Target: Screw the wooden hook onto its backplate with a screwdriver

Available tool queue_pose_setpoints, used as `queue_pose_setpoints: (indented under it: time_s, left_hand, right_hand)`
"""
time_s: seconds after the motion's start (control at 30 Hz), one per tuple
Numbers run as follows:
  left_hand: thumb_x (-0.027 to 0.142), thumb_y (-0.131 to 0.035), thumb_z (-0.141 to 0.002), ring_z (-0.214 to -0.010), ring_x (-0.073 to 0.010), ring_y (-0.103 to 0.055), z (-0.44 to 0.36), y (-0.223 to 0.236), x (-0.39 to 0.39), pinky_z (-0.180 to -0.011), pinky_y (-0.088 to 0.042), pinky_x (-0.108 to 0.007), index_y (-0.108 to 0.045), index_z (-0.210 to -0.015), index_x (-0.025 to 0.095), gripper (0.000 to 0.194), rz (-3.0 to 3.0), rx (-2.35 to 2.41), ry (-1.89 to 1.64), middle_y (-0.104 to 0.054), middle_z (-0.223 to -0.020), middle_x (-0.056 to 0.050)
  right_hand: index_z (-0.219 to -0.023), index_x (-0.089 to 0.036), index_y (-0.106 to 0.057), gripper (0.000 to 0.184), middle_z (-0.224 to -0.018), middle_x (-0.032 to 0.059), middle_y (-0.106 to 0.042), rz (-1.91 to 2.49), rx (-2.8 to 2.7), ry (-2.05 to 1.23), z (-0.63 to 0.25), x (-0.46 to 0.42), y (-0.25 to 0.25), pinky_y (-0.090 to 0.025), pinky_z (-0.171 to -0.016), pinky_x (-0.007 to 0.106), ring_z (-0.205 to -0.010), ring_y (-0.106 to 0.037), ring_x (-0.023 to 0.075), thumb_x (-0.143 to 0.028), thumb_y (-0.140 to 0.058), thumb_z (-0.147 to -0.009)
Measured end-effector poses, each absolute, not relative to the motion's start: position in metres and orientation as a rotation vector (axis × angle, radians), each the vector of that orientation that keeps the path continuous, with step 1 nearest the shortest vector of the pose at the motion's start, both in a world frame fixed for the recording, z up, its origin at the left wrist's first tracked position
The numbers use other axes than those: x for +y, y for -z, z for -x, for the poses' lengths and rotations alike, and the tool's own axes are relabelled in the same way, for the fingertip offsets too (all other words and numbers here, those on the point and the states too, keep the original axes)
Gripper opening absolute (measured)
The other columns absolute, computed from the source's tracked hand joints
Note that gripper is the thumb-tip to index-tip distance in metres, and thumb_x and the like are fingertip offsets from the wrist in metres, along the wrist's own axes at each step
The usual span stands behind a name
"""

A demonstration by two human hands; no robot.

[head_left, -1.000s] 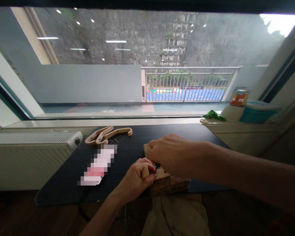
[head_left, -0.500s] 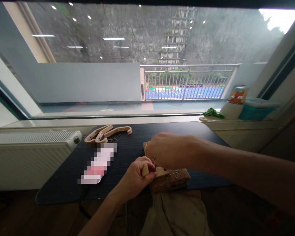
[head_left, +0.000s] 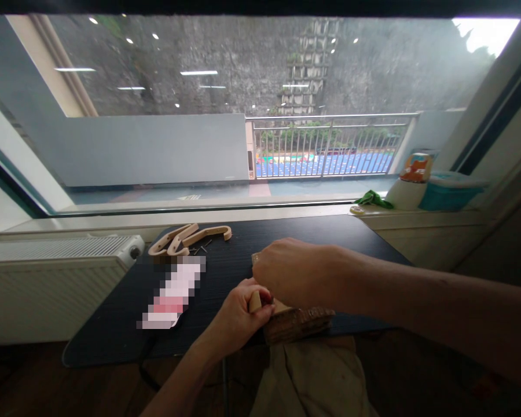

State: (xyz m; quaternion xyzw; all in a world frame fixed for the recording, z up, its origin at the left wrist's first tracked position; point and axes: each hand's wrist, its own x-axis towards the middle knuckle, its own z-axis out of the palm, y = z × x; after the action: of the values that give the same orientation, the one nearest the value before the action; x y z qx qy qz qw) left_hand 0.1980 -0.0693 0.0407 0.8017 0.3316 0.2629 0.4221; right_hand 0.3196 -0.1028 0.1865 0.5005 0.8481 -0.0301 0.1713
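Tub: a teal tub (head_left: 451, 194) is sitting far right on the sill, contents hidden.
Left grip: the left hand (head_left: 238, 315) is pinching a wooden peg (head_left: 255, 301) against the wooden block (head_left: 297, 323).
Right grip: the right hand (head_left: 297, 272) is curling over the block; fingertips hidden.
Bench: the black bench (head_left: 113, 313) is carrying the block at its near edge, wooden hooks (head_left: 186, 237) far left.

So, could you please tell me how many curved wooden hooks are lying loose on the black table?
3, bunched at the far left of the black table: left hook, middle hook, right hook. The left hand grips another wooden piece; its shape is hidden.
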Motion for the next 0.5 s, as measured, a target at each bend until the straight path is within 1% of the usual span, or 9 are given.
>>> queue_pose_setpoints:
  time_s: [0.07,0.1,0.13,0.3,0.5]
  left_hand:
    - [0.019,-0.059,-0.073,-0.08,-0.0162,-0.057,-0.199,-0.043,-0.069,-0.069,-0.045,-0.023,-0.06,-0.071,0.015,0.004,-2.014,0.829,-0.669,-0.063,-0.086,-0.003]
    - [0.019,-0.059,-0.073,-0.08,-0.0162,-0.057,-0.199,-0.044,-0.069,-0.069,-0.045,-0.023,-0.06,-0.072,0.015,0.004,-2.016,0.825,-0.674,-0.062,-0.086,-0.003]
    - [0.018,-0.059,-0.073,-0.08,-0.0162,-0.057,-0.2,-0.044,-0.069,-0.069,-0.045,-0.023,-0.06,-0.072,0.015,0.003,-2.017,0.819,-0.678,-0.062,-0.086,-0.004]
    - [0.016,-0.06,-0.073,-0.08,-0.0165,-0.057,-0.2,-0.045,-0.069,-0.07,-0.045,-0.024,-0.062,-0.072,0.015,0.003,-2.041,0.793,-0.68,-0.06,-0.087,-0.005]
    - [0.015,-0.061,-0.071,-0.08,-0.017,-0.056,-0.199,-0.046,-0.069,-0.072,-0.044,-0.025,-0.062,-0.072,0.016,0.001,-2.067,0.801,-0.681,-0.06,-0.085,-0.005]
  right_hand:
    - [-0.086,-0.012,-0.065,0.012,-0.081,0.0063,-0.065,-1.401,2.372,0.093,-0.321,-0.102,-0.189,-0.049,-0.059,0.03,-0.073,-0.062,0.0193,-0.019,-0.058,-0.08]
    - [-0.079,-0.012,-0.066,0.009,-0.074,0.0064,-0.066,-1.4,2.366,0.087,-0.322,-0.102,-0.191,-0.047,-0.054,0.029,-0.07,-0.063,0.0201,-0.016,-0.059,-0.077]
    - [-0.076,-0.012,-0.067,0.009,-0.071,0.0068,-0.066,-1.401,2.374,0.077,-0.322,-0.102,-0.194,-0.044,-0.052,0.028,-0.069,-0.063,0.0212,-0.014,-0.059,-0.074]
    - [-0.079,-0.015,-0.07,0.018,-0.072,0.0063,-0.068,-1.351,2.414,0.093,-0.327,-0.101,-0.201,-0.04,-0.051,0.027,-0.07,-0.062,0.0212,-0.012,-0.06,-0.064]
    - [-0.079,-0.013,-0.07,0.02,-0.071,0.0066,-0.067,-1.307,2.514,0.13,-0.334,-0.09,-0.19,-0.04,-0.055,0.026,-0.068,-0.059,0.0183,-0.01,-0.057,-0.064]
